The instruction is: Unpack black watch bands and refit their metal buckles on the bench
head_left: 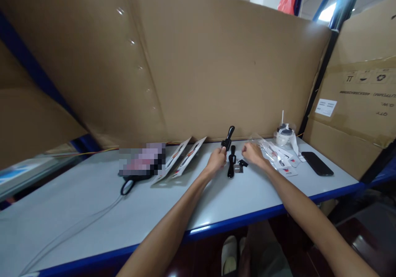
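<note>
Two printed cards (189,157) stand tilted on the table (93,211). The left hand (217,159) is closed around a black tool (230,133); a similar second tool (231,170) lies alongside. The right hand (253,152) has curled fingers, its contents indiscernible, beside clear packaging (272,155); farther right lies a phone (317,163).

I see glossy black on the held tool (229,135) and the lying tool (232,160), against a pale grey tabletop (93,211) edged in blue. To me the two leaning cards (188,158) read white with orange and dark printing, and the phone (317,163) black. Plain brown covers the cardboard panel (229,66), while the brown carton (352,122) carries black print and a white label (326,107).
</note>
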A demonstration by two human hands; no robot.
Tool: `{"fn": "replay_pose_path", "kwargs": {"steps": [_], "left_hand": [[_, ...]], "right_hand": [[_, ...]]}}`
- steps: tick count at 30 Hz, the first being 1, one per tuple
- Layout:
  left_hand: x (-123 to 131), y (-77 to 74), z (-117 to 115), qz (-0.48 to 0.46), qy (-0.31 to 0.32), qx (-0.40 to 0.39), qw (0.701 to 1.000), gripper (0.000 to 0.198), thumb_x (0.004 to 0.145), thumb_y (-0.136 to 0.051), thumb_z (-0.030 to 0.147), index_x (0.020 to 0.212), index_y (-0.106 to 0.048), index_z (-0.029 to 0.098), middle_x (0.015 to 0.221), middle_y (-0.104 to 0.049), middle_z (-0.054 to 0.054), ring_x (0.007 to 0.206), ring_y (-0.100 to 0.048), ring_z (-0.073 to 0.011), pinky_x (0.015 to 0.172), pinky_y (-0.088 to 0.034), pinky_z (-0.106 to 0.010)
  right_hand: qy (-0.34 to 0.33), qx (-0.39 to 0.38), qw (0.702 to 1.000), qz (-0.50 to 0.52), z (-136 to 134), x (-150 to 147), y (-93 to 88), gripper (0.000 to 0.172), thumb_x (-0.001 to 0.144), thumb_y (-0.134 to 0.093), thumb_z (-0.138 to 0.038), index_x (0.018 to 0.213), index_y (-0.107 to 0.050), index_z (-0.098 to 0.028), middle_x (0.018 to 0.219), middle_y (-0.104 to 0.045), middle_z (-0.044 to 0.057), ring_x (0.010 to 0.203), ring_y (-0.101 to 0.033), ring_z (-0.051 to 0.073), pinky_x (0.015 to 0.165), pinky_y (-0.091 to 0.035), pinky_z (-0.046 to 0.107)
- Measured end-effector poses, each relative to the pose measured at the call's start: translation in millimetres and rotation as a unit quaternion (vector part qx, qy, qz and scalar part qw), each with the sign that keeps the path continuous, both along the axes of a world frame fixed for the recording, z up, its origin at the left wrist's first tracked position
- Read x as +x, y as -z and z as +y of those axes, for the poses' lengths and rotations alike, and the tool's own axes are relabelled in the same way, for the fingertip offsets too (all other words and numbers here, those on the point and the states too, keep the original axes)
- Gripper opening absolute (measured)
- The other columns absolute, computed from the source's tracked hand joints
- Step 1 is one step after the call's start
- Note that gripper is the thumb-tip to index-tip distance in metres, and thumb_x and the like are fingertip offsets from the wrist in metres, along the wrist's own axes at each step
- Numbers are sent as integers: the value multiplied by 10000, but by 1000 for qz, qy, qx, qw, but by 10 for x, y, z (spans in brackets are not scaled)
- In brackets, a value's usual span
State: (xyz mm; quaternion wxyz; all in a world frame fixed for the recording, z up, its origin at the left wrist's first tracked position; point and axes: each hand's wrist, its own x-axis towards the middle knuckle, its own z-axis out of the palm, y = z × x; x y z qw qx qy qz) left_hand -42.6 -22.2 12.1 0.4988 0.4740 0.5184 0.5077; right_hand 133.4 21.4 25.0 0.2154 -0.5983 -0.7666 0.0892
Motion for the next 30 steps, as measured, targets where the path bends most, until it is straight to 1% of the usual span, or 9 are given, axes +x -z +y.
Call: {"fn": "replay_pose_path", "kwargs": {"steps": [3, 7, 11, 13, 16, 17, 19, 24, 30], "left_hand": [[27, -64, -75, -4, 19, -12, 1000, 320, 1045, -422, 354, 751, -399, 228, 514, -307, 104, 355, -235, -61, 393, -139, -184], [58, -128, -146, -34, 41, -20, 998, 309, 1045, -433, 358, 769, -398, 223, 528, -288, 111, 359, -226, -48, 383, -123, -168], [59, -160, -166, -84, 65, -29, 994, 310, 1055, -406, 343, 770, -399, 219, 521, -256, 118, 355, -200, -43, 371, -116, -156], [60, -174, -178, -102, 87, -35, 990, 314, 1054, -407, 345, 769, -406, 215, 518, -247, 120, 353, -183, -40, 366, -104, -154], [72, -193, -206, -114, 117, -46, 986, 321, 1052, -411, 340, 757, -403, 214, 512, -256, 116, 351, -174, -38, 361, -91, -162], [79, -196, -213, -117, 122, -44, 985, 320, 1054, -410, 334, 757, -402, 213, 514, -263, 114, 352, -176, -36, 362, -95, -161], [90, -190, -215, -119, 129, -46, 983, 324, 1053, -416, 338, 754, -402, 213, 513, -255, 115, 355, -177, -35, 366, -99, -162], [85, -133, -177, -123, 113, -56, 984, 331, 1017, -507, 407, 766, -414, 213, 527, -256, 117, 362, -178, -32, 381, -85, -175], [-80, -154, -89, -186, 26, -38, 981, 313, 1012, -518, 415, 800, -394, 221, 545, -232, 126, 371, -182, -40, 378, -95, -172]], "right_hand": [[-4, -27, 1000, 1, 1, -4, 51, 260, 819, -614, -57, 949, -799, -184, 1059, -798, 92, 1006, -714, 233, 761, -449, 248], [-7, -38, 999, 31, 34, -32, 64, 159, 834, -652, -119, 845, -795, -188, 1003, -804, 79, 978, -717, 232, 754, -466, 251], [-27, -45, 991, 123, 48, -54, -8, 180, 935, -591, -210, 911, -768, -186, 966, -793, 59, 898, -716, 180, 676, -485, 215], [-74, -101, 960, 251, 18, -68, -55, 198, 968, -554, -249, 968, -739, -182, 947, -781, 54, 786, -704, 147, 573, -476, 194], [-141, -213, 864, 434, -43, -88, -94, 148, 940, -577, -247, 928, -702, -167, 860, -753, 57, 630, -654, 126, 456, -440, 186], [-148, -227, 846, 459, -56, -94, -95, 125, 920, -590, -225, 889, -693, -162, 821, -741, 56, 602, -636, 119, 442, -431, 180], [-144, -232, 835, 478, -64, -115, -79, 98, 891, -614, -184, 821, -675, -154, 759, -715, 47, 564, -604, 106, 428, -417, 169], [-124, -200, 859, 455, -57, -189, -49, 192, 896, -601, -149, 704, -613, -153, 701, -670, 28, 513, -538, 80, 394, -341, 157], [-52, -147, 947, 281, 20, -42, -93, 209, 933, -551, -165, 747, -642, -139, 794, -745, 64, 571, -583, 92, 468, -385, 173]]}}
